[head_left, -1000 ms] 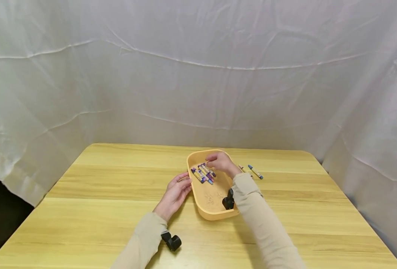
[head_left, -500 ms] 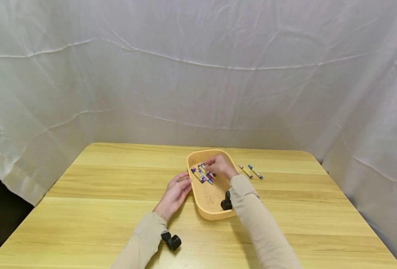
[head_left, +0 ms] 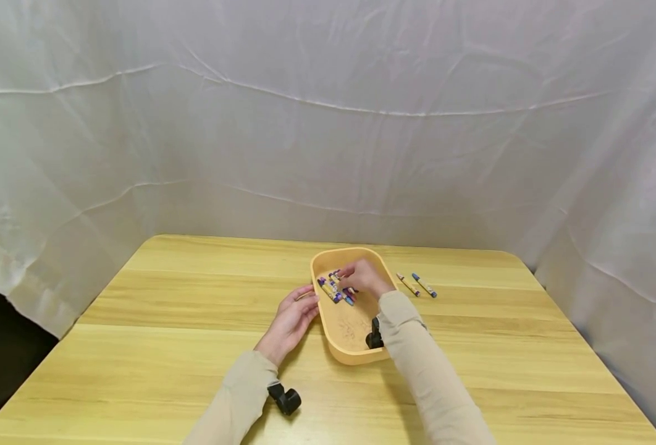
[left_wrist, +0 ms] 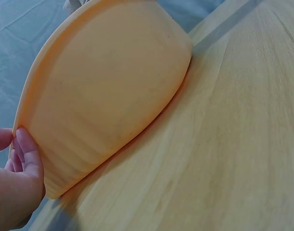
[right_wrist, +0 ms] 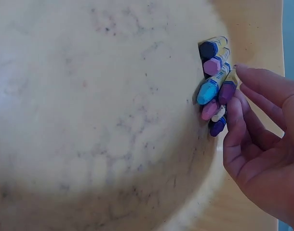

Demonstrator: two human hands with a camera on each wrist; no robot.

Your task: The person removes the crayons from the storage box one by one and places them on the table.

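1. Fingers (right_wrist: 243, 120) of the right hand (head_left: 363, 277) are mostly straight – tips touching the bunch of crayons (right_wrist: 215, 77), not curled round any.
2. Crayons lie in the far half of the orange tray (head_left: 350, 353) (tray sits mid-surface (head_left: 167, 346)).
3. Left hand (head_left: 290, 320) rests relaxed against the tray's outer left wall – fingers straight.
4. Two loose crayons (head_left: 417, 285) lie on the surface right of the tray.

Tray (head_left: 350, 346) looks like matt orange plastic w/ a scuffed, speckled inside. Crayons (right_wrist: 214, 86) waxy w/ paper wraps. Table (head_left: 167, 346) smooth light wood grain. Backdrop (head_left: 328, 123) wrinkly white cloth.
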